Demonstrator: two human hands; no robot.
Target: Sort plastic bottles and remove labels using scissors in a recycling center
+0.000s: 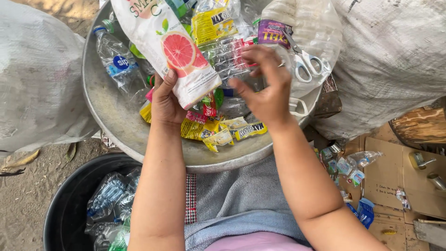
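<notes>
Metal basin [111,116], resting on the lap, holding plastic bottles and torn labels. White carton [165,44], lying over the basin's middle; left hand [166,103] is clamping its lower edge. Clear bottle [226,56], beside the carton; right hand [265,88] is pinching it. Scissors [304,61], lying at the basin's right rim.

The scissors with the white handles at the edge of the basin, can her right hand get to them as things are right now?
Probably yes. The scissors lie on top of a crushed clear bottle, uncovered, just beside the right hand, with nothing between them. The right hand's fingers are pinching a clear plastic bottle, so it would need to let go first.
</notes>
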